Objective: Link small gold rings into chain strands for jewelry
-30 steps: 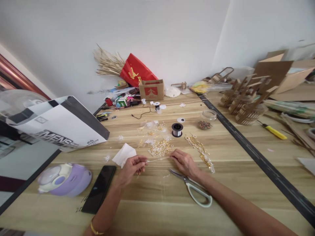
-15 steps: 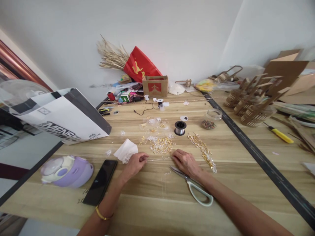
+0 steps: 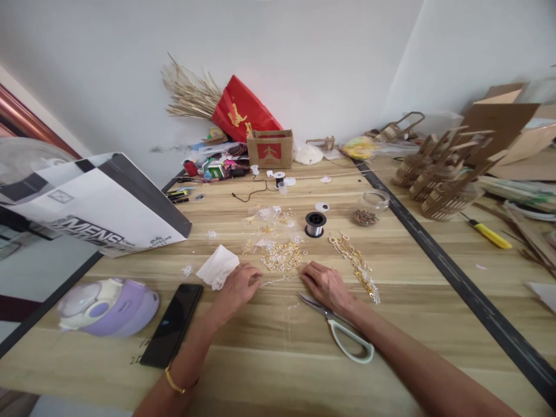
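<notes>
A thin beaded strand (image 3: 278, 281) stretches low over the wooden table between my two hands. My left hand (image 3: 238, 286) has its fingers closed on the strand's left end, beside a white tissue (image 3: 218, 267). At the other end, my right hand (image 3: 326, 285) is curled down with the strand running under its fingertips. Just beyond the strand lies a pile of gold and silver beads (image 3: 282, 255). Scissors (image 3: 343, 333) with pale handles rest partly under my right wrist. Several finished-looking gold and silver chains (image 3: 358, 266) lie to the right of that hand.
Behind the beads stand a wire spool (image 3: 315, 225) and a glass jar (image 3: 370, 208) holding small beads. A black phone (image 3: 172, 324) and a purple bottle (image 3: 110, 307) lie at left, near a white paper bag (image 3: 104, 211). Woven baskets (image 3: 447, 194) stand at right.
The view has shifted slightly, so most things sit a little further left. My left hand has edged closer over the tissue; both hands stay at the strand.
</notes>
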Tool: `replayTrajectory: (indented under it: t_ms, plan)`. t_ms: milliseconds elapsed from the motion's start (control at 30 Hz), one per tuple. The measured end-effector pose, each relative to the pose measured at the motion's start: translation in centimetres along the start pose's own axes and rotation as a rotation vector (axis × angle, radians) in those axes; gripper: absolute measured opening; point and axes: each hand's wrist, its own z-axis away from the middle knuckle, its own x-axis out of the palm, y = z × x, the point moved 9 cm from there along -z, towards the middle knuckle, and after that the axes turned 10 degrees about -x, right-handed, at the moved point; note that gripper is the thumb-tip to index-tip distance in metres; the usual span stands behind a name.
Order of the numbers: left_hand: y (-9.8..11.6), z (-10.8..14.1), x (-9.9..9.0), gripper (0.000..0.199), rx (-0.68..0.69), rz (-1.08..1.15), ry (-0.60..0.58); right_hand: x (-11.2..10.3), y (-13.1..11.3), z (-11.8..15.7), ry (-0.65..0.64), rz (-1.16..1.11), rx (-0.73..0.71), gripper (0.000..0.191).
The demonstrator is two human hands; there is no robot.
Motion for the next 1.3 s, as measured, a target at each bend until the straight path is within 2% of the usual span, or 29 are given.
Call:
replayTrajectory:
  t_ms: [167, 367, 633, 833, 1000, 1167, 1300]
  plan:
    - [4.4, -0.8, 2.1, 0.022, 0.167, 0.131, -0.049, -0.2, -0.9, -0.1, 0.013, 0.036, -0.064, 0.019]
    - [6.1, -2.1, 5.6, 0.044, 0.198, 0.354, -0.085, -0.4, -1.8, -0.1, 0.015, 0.061, -0.139, 0.019]
    - [4.9, -2.3, 7.2, 0.036, 0.132, 0.662, -0.170, -0.3, -2.4, 0.0, 0.004, 0.015, -0.161, 0.019]
    - [4.5, -2.5, 8.2, 0.029, 0.104, 0.809, -0.229, -0.2, -3.6, -0.2, -0.018, 0.083, -0.219, 0.020]
    - [4.5, -2.5, 8.0, 0.010, 0.153, 0.748, -0.213, -0.2, -4.3, -0.6, -0.082, 0.170, -0.251, 0.017]
    - [4.4, -2.7, 7.9, 0.008, 0.185, 0.669, -0.190, -1.1, -4.9, -0.2, -0.165, 0.245, -0.221, 0.010]
    - [4.2, -2.8, 8.1, 0.009, 0.179, 0.657, -0.199, -1.0, -6.6, 1.1, -0.226, 0.239, -0.262, 0.009]
